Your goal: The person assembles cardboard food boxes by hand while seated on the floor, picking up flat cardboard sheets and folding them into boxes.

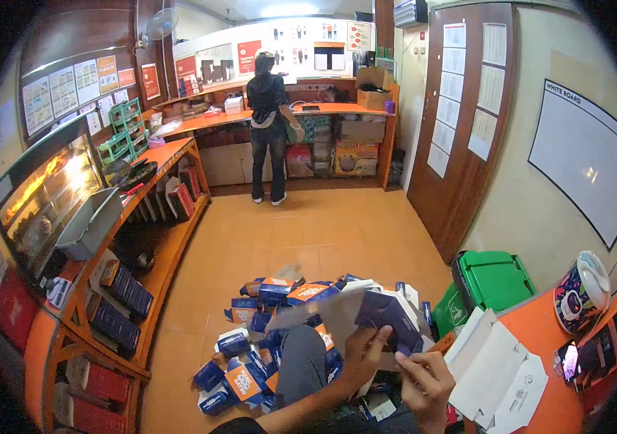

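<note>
A dark blue cardboard box [395, 316], partly folded and smeared by motion on its left side, is held up in front of me. My left hand [366, 354] pinches its lower edge between thumb and fingers. Close beside it, my right hand [426, 382] is closed with thumb and fingertips on the box's lower corner. Past and left of my hands, a heap of folded blue, orange and white boxes [247, 382] lies on the floor around my knee [301, 362]. Flat white carton blanks [500, 376] lie to the right of my right hand.
An orange table [558, 405] at right bears a patterned tub [581, 293] and a lit phone [570, 362]. Beyond it stands a green bin [493, 278]. Orange shelving [178, 246] lines the left side. A person [268, 126] stands at the far counter [337, 108].
</note>
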The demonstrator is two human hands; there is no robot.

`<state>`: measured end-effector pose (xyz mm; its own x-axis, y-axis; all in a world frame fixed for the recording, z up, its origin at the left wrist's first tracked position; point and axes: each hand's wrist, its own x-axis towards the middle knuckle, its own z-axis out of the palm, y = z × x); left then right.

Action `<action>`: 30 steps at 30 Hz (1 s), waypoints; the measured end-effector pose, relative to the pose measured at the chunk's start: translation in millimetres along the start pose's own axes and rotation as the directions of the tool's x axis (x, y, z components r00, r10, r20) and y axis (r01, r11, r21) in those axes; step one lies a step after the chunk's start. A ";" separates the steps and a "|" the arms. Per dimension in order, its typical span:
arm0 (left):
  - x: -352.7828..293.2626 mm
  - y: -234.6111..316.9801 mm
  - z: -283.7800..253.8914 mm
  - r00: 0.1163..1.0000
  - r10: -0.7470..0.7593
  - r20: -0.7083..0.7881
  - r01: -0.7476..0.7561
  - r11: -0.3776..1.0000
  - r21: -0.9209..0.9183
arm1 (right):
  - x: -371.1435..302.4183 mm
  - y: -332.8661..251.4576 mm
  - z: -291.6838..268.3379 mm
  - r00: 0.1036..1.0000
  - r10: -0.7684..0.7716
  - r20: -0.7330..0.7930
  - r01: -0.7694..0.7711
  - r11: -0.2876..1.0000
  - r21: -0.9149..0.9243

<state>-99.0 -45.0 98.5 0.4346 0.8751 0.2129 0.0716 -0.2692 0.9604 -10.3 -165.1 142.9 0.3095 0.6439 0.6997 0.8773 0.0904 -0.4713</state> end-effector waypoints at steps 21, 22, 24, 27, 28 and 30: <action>-36.0 -35.2 28.4 0.771 0.229 0.594 -0.400 0.900 0.172 | 11.6 21.7 0.3 0.912 0.299 -0.280 -0.183 0.909 0.373; -30.8 -33.6 25.9 0.775 0.229 0.589 -0.394 0.904 0.167 | 10.9 26.5 -5.9 0.943 0.162 -0.291 -0.098 0.970 0.222; -30.6 -44.4 18.4 0.793 0.262 0.550 -0.398 0.906 0.142 | 4.6 28.5 -6.6 0.960 0.021 -0.280 0.003 0.996 0.087; -51.8 -69.2 -1.2 0.806 0.216 0.551 -0.368 0.912 0.181 | -8.3 25.0 11.6 0.965 -0.109 -0.239 0.076 0.987 -0.143; -58.5 -76.0 -3.2 0.801 0.207 0.562 -0.362 0.915 0.179 | -17.8 37.6 22.5 0.953 -0.050 -0.298 0.030 0.997 -0.069; -65.6 -86.7 -6.9 0.802 0.203 0.561 -0.359 0.915 0.182 | -26.9 46.5 26.7 0.953 0.054 -0.299 -0.061 0.998 -0.016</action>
<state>-139.9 -76.3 2.5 0.8672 0.4218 0.2646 0.0733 -0.6338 0.7701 12.4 -157.9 87.8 0.4516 0.3910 0.8020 0.8625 0.0386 -0.5046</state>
